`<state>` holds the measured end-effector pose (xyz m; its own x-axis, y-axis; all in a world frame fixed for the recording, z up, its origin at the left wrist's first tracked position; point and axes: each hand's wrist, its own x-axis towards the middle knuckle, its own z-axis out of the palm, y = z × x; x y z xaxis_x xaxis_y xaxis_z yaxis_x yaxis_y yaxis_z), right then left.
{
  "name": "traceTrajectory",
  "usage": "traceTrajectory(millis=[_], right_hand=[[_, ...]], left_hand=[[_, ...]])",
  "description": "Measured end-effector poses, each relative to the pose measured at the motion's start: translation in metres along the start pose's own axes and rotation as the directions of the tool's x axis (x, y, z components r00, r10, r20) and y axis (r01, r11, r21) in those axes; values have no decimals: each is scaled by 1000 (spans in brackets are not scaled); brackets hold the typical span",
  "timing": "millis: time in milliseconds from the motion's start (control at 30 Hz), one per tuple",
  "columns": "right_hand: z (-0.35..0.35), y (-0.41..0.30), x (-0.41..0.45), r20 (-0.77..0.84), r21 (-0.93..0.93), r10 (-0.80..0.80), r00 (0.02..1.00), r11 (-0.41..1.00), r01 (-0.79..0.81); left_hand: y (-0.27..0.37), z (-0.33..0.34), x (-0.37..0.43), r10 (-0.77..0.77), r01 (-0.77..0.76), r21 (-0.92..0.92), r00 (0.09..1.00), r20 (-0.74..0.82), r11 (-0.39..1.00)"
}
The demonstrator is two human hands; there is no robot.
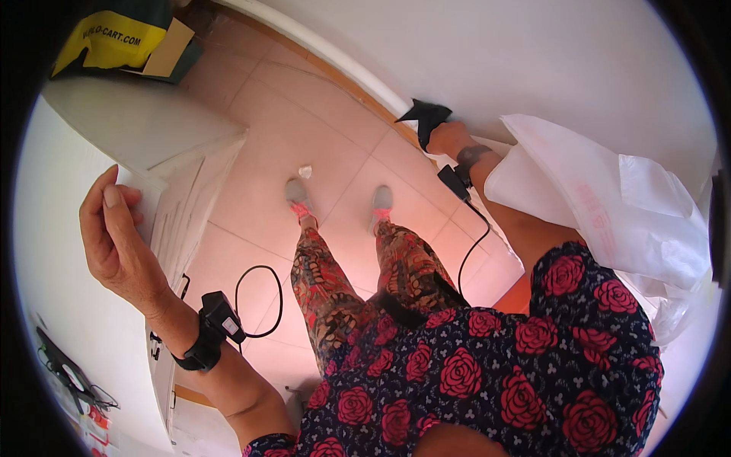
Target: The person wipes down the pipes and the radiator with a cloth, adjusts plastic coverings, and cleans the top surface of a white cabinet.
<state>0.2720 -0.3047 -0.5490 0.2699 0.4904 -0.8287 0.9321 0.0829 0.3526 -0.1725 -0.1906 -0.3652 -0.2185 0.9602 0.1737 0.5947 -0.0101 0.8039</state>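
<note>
My left hand (117,240) is raised at the left with its fingers loosely curled and nothing in it, over the white surface of a cabinet (63,188). At the upper right my right hand (448,138) grips a piece of black cloth or similar soft material (427,117) near the foot of the wall. Each wrist wears a black strap; the cabled device on the left one (221,315) and that on the right one (454,181) are black. A large white plastic bag (599,200) lies beside my right forearm and partly hides it.
A dark and yellow bag (123,37) and an open cardboard box (168,48) stand at the upper left. A crumpled white scrap (305,171) lies on the tiled floor (257,200) by my shoes. Black cabled items (71,371) rest at the lower left. A white pipe (342,57) runs along the wall.
</note>
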Motion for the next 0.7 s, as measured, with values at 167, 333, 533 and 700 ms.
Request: traceTrajectory(millis=[167, 333, 533, 700], right_hand=[[13, -1, -1, -15, 217, 60, 998, 975, -55], [30, -11, -4, -329, 501, 162, 930, 865, 26], [96, -94, 15, 12, 1000, 19, 1000, 26, -13], [51, -78, -52, -44, 911, -223, 974, -408, -52]], left_hand=[[-3, -3, -2, -5, 6, -16, 1000, 14, 1000], [-3, -5, -2, 12, -13, 30, 1000, 5, 999], [-9, -2, 0, 20, -20, 76, 1000, -3, 997], [-17, -5, -2, 5, -6, 43, 1000, 20, 999]])
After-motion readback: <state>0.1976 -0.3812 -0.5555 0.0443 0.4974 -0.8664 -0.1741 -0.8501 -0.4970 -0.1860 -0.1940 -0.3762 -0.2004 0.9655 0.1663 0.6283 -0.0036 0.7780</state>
